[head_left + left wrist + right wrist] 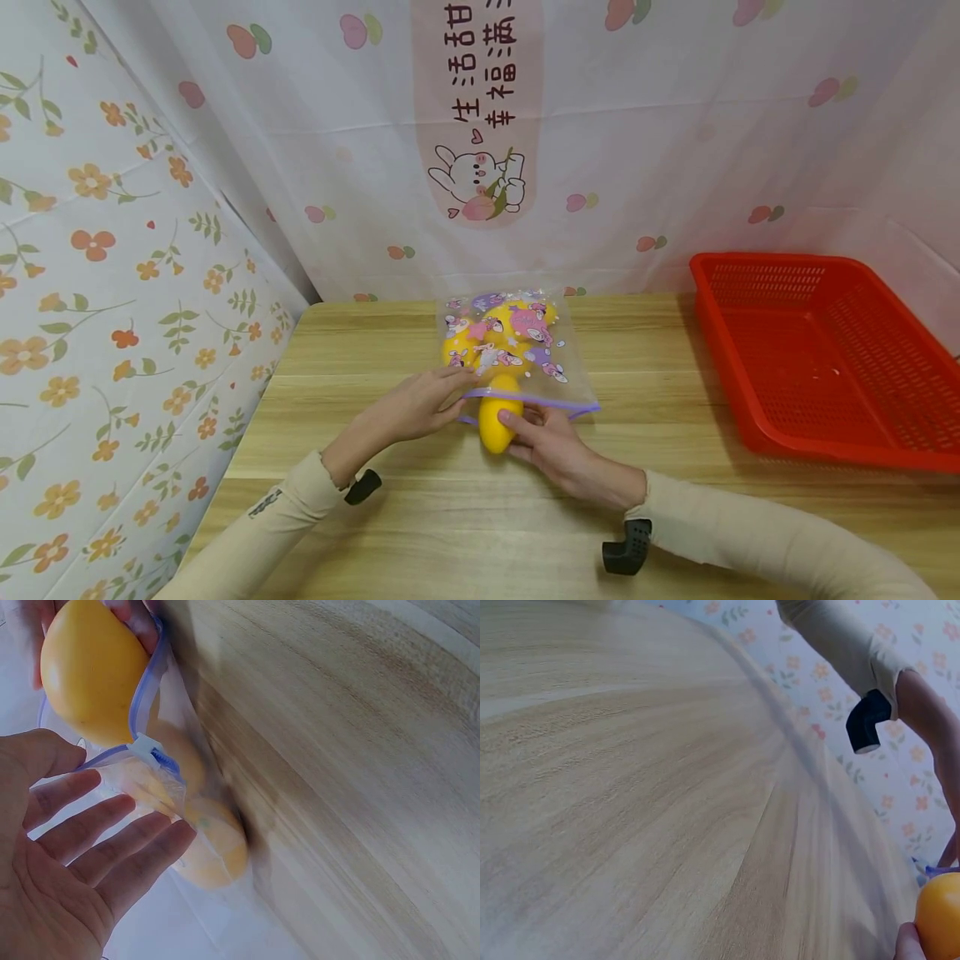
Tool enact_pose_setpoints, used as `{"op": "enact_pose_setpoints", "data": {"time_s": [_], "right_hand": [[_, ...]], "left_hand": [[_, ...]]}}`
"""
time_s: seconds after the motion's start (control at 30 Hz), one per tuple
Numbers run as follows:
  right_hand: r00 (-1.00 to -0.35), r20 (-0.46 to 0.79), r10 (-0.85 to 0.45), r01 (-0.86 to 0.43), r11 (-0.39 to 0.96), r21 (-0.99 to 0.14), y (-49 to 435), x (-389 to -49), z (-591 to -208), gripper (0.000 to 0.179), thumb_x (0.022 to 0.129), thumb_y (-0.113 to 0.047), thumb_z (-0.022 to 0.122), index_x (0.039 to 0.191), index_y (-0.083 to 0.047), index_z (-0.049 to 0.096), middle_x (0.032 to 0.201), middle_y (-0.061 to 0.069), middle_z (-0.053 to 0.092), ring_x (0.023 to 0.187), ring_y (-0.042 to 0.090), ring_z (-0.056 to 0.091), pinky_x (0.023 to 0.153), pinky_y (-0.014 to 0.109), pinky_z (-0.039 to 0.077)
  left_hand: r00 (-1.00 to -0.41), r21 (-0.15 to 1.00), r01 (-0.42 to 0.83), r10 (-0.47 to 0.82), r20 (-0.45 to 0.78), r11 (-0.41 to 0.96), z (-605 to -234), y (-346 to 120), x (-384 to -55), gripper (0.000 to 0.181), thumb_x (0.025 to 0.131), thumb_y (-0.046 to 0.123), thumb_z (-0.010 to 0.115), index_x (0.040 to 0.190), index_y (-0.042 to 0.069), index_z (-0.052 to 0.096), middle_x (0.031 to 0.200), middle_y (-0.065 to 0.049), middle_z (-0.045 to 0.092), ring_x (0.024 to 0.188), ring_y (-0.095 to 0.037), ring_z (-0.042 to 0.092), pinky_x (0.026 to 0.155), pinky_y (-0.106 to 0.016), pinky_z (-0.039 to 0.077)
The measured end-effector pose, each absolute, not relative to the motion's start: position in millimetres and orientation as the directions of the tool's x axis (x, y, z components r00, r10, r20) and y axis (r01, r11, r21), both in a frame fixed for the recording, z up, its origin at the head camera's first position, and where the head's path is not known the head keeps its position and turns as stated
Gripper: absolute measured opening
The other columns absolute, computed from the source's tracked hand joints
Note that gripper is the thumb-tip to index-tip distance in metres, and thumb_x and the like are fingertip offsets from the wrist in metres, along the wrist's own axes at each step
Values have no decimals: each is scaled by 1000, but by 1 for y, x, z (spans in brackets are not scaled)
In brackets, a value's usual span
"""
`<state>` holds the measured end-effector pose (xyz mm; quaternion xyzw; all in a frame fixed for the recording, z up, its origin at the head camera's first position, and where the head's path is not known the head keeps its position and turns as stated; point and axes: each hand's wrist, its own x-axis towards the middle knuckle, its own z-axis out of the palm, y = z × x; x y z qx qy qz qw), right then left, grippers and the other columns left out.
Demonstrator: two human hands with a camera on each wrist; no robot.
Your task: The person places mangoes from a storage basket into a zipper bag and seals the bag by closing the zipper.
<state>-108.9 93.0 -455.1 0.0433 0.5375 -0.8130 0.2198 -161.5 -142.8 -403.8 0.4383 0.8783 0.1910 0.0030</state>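
A clear zip bag (567, 371) with pink and purple prints lies on the table, several yellow fruits (459, 342) inside. At its purple-edged mouth, my right hand (558, 450) holds a smooth, egg-shaped yellow mango (495, 427), thumb on top and fingers behind it. The mango's far end is inside the opening. My left hand (420, 404) pinches the bag's rim between thumb and index finger, its other fingers spread along the bag. Close to that thumb, the left wrist view shows a white slider (145, 746) on the rim. Only part of the mango (939, 915) shows in the right wrist view.
On the right stands a red perforated plastic basket (731, 367). The wooden table (360, 350) meets a printed curtain (360, 167) at the back and a flowered one (112, 292) on the left. A black wrist device (628, 548) hangs below the right sleeve.
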Motion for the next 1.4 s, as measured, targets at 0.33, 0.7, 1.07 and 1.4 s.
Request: {"op": "enact_pose_setpoints", "data": {"time_s": [0.33,0.7,1.07,1.4], "right_hand": [[-919,-279,-280,373,-378,-847,88,-117,-460,47,105,-5,55,144,14,36,138,31,47,118,36,58,97,48,51],[-939,-264,-219,333,-398,-855,80,-128,-462,44,105,-1,54,144,10,38,135,29,52,114,33,60,96,45,52],[-943,-234,-236,316,-423,-849,75,-130,-458,45,103,4,51,144,9,34,138,29,49,117,33,59,100,47,49],[-940,-250,-233,329,-422,-845,74,-130,-453,33,100,9,52,133,13,46,115,14,60,103,20,60,108,47,42]], "left_hand": [[-615,331,769,774,152,546,-404,-142,-161,42,96,6,69,137,2,61,134,-14,63,109,-24,66,97,-40,52],[-623,322,764,769,142,559,-402,-143,-159,41,97,6,67,137,0,60,136,-19,61,77,-18,63,85,-36,56],[-621,321,767,769,153,556,-403,-143,-160,41,97,7,68,136,0,60,134,-17,62,66,-11,54,79,-32,56],[-619,315,770,770,153,555,-402,-142,-160,41,97,10,68,135,-1,60,134,-18,62,84,-19,67,88,-39,56]]}}
